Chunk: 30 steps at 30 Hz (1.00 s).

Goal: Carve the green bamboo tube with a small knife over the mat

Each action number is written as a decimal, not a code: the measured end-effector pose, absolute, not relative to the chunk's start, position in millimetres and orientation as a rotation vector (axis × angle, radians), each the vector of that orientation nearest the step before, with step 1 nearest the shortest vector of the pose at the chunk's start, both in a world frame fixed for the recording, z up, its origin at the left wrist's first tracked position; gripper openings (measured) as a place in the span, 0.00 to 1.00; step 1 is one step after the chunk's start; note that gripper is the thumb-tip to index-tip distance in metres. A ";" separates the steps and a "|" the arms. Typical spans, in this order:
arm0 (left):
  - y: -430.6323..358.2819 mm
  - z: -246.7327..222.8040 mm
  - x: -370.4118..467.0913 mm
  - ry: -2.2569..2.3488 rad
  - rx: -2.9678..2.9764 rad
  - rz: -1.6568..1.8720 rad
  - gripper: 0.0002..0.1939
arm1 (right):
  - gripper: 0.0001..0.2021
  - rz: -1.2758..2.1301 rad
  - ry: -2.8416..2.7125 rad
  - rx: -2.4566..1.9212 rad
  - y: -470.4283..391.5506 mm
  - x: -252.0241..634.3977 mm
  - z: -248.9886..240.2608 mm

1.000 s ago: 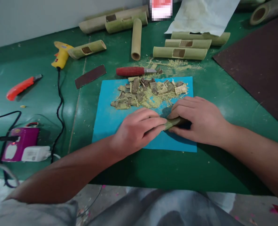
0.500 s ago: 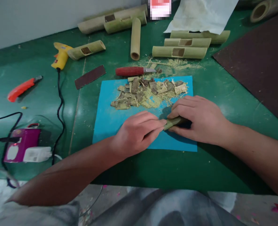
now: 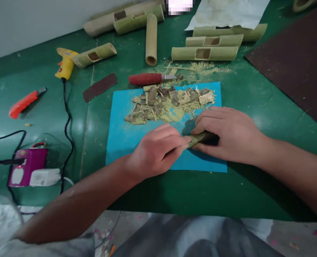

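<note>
A short green piece of bamboo (image 3: 197,139) is held low over the blue sheet (image 3: 126,142), mostly covered by fingers. My left hand (image 3: 159,150) pinches its left end between thumb and fingertips. Around its right part curl the thumb and fingers of my right hand (image 3: 228,134). Beyond both hands, bark chips and pale green shavings (image 3: 171,103) lie heaped on the sheet. A knife with a red handle (image 3: 144,79) rests just behind the heap, blade pointing right.
Cut bamboo tubes (image 3: 205,53) lie along the back of the green table (image 3: 153,192). On the left are a yellow glue gun (image 3: 67,64), an orange cutter (image 3: 24,103), a brown strip (image 3: 100,86) and a purple power block (image 3: 31,166) with cords. A dark brown sheet (image 3: 295,60) covers the right.
The camera view has shifted slightly, with the back of the table now higher in the picture. Both hands keep the same grip on the bamboo, with little visible movement.
</note>
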<state>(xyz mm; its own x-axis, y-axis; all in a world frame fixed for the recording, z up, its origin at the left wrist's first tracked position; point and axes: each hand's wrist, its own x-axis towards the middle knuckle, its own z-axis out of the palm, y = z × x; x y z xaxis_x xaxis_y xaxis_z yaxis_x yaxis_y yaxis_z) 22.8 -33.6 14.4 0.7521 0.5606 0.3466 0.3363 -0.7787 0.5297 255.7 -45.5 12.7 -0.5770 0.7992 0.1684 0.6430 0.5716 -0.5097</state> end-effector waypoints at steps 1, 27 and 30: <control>-33.1 14.4 23.2 0.687 2.524 0.688 0.10 | 0.08 0.564 -2.427 -1.172 -45.3 255.9 12.8; -31.2 12.6 21.0 0.617 2.690 0.674 0.11 | 0.07 0.607 -2.395 -1.241 -44.1 255.0 17.8; -29.8 12.6 21.4 0.603 2.716 0.649 0.13 | 0.07 0.622 -2.394 -1.260 -43.4 254.9 18.1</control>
<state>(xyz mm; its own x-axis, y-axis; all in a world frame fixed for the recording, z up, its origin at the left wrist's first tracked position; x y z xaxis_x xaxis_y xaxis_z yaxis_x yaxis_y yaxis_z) 21.4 -29.8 12.6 0.8116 0.4572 0.3639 0.3294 -0.8723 0.3613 254.9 -43.4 18.1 -0.5355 0.8371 0.1118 0.6768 0.5045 -0.5361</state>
